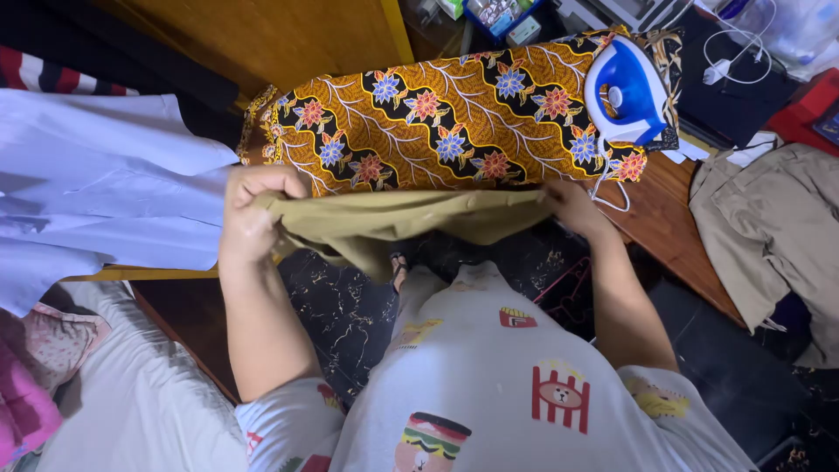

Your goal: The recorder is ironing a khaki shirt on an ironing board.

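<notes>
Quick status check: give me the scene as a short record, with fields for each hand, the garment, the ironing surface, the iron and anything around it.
left hand: left hand closed on one end of the olive garment
right hand: right hand gripping the other end
garment: olive garment stretched between both hands, sagging at the middle
surface: batik-covered board, orange with flowers
iron: blue and white iron at the board's right end
nearby: pale blue shirt at left; khaki clothing at right
</notes>
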